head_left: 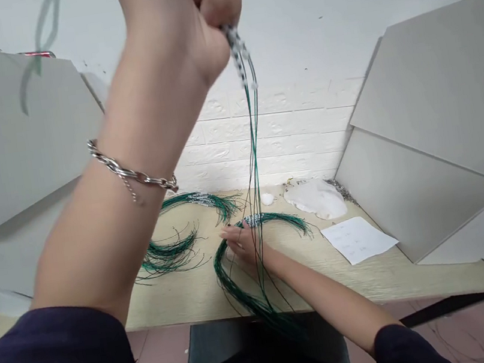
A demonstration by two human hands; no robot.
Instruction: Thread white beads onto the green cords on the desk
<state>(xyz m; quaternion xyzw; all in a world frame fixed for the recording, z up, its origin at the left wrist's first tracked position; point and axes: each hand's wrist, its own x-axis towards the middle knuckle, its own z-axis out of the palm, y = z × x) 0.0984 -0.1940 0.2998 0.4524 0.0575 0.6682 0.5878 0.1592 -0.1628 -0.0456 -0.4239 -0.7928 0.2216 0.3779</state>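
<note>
My left hand (185, 26) is raised high and pinches the top of a bundle of thin green wires (251, 119), whose upper end carries white beads (236, 55). A silver chain bracelet (131, 171) circles that wrist. The strands hang down past the table edge. My right hand (241, 245) lies low on the table, fingers over a looped green wire bundle (277, 217) with a white beaded section. Whether it grips the loop is hidden. Two more green wire bundles (201, 199) (171, 256) lie to its left.
The pale wood table (187, 299) ends in a front edge above a pink tiled floor. A white paper sheet (357, 240) and a lumpy white piece (315, 199) lie on it. Grey panels (2, 132) (432, 116) stand at both sides, before a white brick-pattern wall (271, 134).
</note>
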